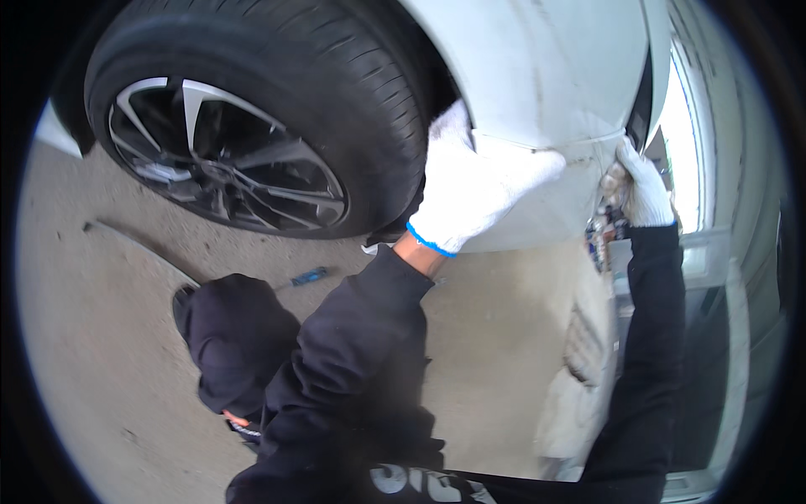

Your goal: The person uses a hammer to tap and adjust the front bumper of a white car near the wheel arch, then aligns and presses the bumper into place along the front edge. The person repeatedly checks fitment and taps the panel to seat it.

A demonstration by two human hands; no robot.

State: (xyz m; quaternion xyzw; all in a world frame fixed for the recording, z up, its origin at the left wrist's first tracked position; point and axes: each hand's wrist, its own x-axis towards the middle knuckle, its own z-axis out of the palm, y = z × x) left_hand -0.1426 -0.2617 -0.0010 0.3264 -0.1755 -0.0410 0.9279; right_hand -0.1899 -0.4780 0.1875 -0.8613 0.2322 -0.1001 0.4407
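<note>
Head view: I'm resting the left hand (472,186) and right hand (646,181) against the pale bumper (537,206), right of the wheel (222,172), their grip I cannot tell, seemingly steadying it, next needing even pressure.

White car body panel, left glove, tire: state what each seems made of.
White car body panel: painted metal or plastic, smooth with a soft sheen; the paint hides which. Left glove: probably knitted cotton or a blend, matte, judging by its blue-edged cuff. Tire: rubber, dull black, given its grooved tread.
</note>
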